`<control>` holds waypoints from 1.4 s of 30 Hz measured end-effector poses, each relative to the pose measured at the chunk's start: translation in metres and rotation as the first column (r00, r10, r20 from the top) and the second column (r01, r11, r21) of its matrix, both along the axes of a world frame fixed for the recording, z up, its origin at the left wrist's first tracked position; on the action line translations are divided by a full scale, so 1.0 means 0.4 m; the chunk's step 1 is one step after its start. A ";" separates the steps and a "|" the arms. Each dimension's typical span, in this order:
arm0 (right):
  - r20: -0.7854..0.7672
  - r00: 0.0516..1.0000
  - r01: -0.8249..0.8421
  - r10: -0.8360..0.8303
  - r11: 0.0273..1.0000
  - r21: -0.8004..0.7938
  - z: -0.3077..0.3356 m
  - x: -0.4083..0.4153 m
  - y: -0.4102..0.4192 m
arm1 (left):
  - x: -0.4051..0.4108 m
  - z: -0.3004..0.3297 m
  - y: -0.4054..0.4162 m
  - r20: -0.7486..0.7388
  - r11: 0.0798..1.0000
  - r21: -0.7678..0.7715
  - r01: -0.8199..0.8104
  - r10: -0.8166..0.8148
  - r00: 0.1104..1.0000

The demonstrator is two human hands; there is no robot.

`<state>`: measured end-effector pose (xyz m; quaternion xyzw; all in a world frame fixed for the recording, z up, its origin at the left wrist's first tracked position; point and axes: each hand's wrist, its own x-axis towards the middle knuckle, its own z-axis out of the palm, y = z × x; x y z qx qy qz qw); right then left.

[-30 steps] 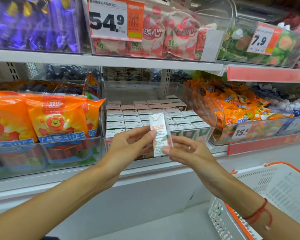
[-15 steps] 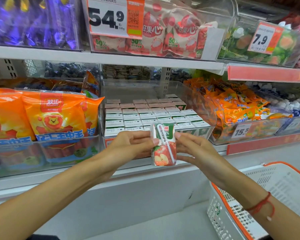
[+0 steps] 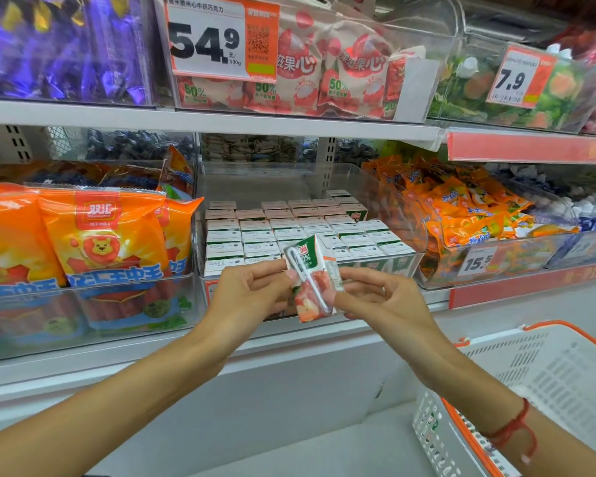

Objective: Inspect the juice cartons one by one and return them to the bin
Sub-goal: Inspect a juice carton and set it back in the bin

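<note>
On a shop shelf (image 3: 221,117), before the clear bin (image 3: 406,215) of stacked cartons (image 3: 289,232), the left hand (image 3: 245,297) and right hand (image 3: 382,299) pinch one tilted juice carton (image 3: 312,280) between their fingertips.

The juice carton (image 3: 312,280) you hold is white and green at the top, with red apple pictures below and a white straw in a clear wrap across its face. The cartons in the clear bin (image 3: 415,232) show you white tops with small dark print. At your left, the snack bags (image 3: 100,235) are orange with a red lion and blue letters. The price card (image 3: 222,37) above is white with black numbers and an orange band. The basket (image 3: 547,383) is white with an orange rim. On your right wrist is a red string (image 3: 515,426).
</note>
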<state>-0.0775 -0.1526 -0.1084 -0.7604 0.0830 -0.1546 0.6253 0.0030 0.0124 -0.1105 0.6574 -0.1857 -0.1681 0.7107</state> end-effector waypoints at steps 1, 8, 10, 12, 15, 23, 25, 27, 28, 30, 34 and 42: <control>0.035 0.999 0.043 -0.040 0.995 -0.092 -0.003 -0.001 0.009 | -0.005 0.002 -0.003 -0.001 1.000 -0.006 0.006 -0.006 1.000; 0.072 0.997 -0.002 0.015 0.985 -0.175 -0.015 -0.011 0.021 | -0.016 0.000 -0.001 0.167 1.000 0.012 -0.026 0.023 0.986; 0.039 0.996 -0.085 0.086 0.996 -0.037 -0.002 -0.014 0.009 | -0.010 0.005 0.006 0.286 0.999 0.037 -0.034 0.022 0.958; 0.024 0.994 -0.110 0.109 0.993 0.035 0.007 -0.017 0.001 | -0.010 0.010 0.010 0.438 0.996 0.072 -0.044 0.008 0.899; 0.024 0.997 -0.072 0.070 0.994 0.084 0.018 -0.019 0.009 | -0.021 0.011 0.011 0.614 0.990 0.125 -0.073 -0.019 0.789; 0.045 0.999 -0.029 0.027 0.997 0.066 0.023 -0.029 0.004 | -0.020 -0.010 0.009 0.767 0.976 0.166 -0.142 -0.037 0.640; 0.045 0.998 -0.055 0.052 0.996 0.075 0.020 -0.028 -0.002 | -0.016 -0.011 0.009 0.767 0.977 0.167 -0.135 -0.042 0.641; 0.043 0.996 -0.080 0.077 0.994 0.080 0.018 -0.029 -0.007 | -0.015 -0.012 0.008 0.761 0.977 0.175 -0.122 -0.056 0.646; 0.039 0.996 -0.087 0.084 0.993 0.083 0.017 -0.030 -0.010 | -0.015 -0.013 0.010 0.751 0.977 0.184 -0.110 -0.067 0.657; 0.024 0.996 -0.086 0.085 0.994 0.067 0.016 -0.030 -0.013 | -0.013 -0.012 0.013 0.708 0.974 0.211 -0.081 -0.095 0.700; 0.114 0.990 -0.078 0.087 0.994 -0.073 0.008 -0.033 -0.003 | -0.007 -0.004 0.013 0.411 0.995 0.076 0.063 -0.089 0.907; 0.254 0.942 -0.045 0.217 0.836 -0.547 -0.021 -0.035 0.002 | 0.013 0.018 0.015 0.069 0.995 -0.026 0.097 -0.095 0.993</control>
